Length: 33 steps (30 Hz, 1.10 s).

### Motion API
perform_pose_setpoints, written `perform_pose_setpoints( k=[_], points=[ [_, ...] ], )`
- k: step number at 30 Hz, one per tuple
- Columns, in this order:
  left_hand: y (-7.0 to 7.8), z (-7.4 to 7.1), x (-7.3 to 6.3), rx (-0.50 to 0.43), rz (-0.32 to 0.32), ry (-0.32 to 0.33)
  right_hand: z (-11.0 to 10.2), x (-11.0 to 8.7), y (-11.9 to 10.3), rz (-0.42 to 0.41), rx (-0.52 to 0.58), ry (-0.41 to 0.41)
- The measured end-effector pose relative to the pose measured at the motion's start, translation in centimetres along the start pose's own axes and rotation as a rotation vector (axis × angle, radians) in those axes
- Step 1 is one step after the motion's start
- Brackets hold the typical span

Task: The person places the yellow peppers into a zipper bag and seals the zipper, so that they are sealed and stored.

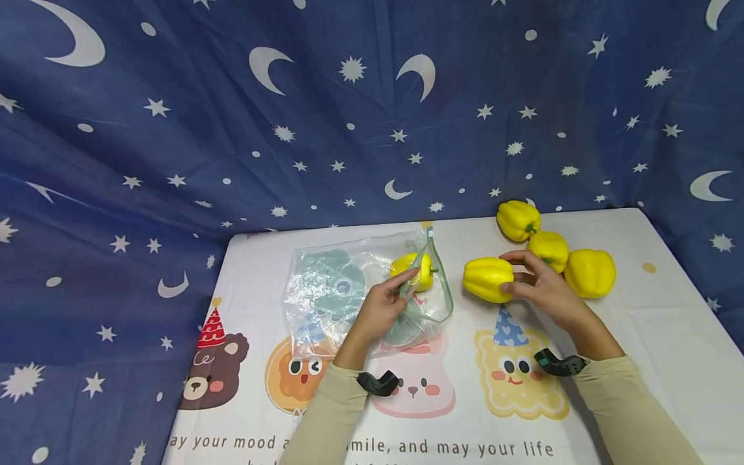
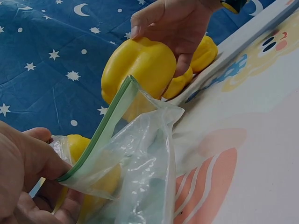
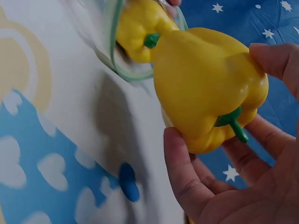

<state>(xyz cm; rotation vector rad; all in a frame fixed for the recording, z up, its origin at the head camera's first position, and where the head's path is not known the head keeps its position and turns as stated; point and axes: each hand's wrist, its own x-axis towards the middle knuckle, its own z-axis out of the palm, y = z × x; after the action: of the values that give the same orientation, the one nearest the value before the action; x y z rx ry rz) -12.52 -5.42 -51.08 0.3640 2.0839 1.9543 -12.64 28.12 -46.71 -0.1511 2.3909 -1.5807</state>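
Note:
My left hand (image 1: 380, 313) pinches the green-edged opening of a clear zip bag (image 1: 308, 290) printed with a pale green cartoon figure. Inside the bag, near its mouth, lies one yellow bell pepper (image 3: 142, 30), its green stem toward the opening. My right hand (image 1: 543, 287) grips a second yellow bell pepper (image 1: 487, 279) by its stem end, with thumb and fingers around it. This pepper is just right of the bag's mouth, its blunt end facing the opening. In the left wrist view the green zip edge (image 2: 100, 128) gapes, and the held pepper overlaps its upper tip.
Three more yellow peppers sit right of and behind my right hand: a back one (image 1: 518, 221), a middle one (image 1: 549, 250) and a right one (image 1: 590, 274). A white tablecloth (image 1: 657, 361) with cartoon prints covers the table. Behind hangs a blue curtain (image 1: 349, 103) with moons and stars.

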Motion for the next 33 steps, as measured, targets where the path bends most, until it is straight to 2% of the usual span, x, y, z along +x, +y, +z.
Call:
perform_pose_setpoints(
  k=[6, 11, 19, 26, 33],
  points=[
    [-0.6, -0.1, 0.1, 0.007, 0.026, -0.006, 1.6, 0.7, 0.2, -0.03, 0.042, -0.073],
    [-0.5, -0.2, 0.1, 0.028, 0.034, -0.003, 2.6, 1.3, 0.6, -0.067, 0.085, -0.113],
    [-0.4, -0.2, 0.0, 0.038, 0.017, -0.003, 4.1, 1.5, 0.6, -0.068, 0.134, -0.127],
    [-0.5, -0.1, 0.1, 0.01, 0.041, -0.024, 5.0, 1.7, 0.8, -0.099, 0.171, -0.167],
    [-0.1, -0.1, 0.1, 0.025, 0.049, -0.015, 6.2, 2.0, 1.1, -0.057, 0.13, -0.181]
  ],
)
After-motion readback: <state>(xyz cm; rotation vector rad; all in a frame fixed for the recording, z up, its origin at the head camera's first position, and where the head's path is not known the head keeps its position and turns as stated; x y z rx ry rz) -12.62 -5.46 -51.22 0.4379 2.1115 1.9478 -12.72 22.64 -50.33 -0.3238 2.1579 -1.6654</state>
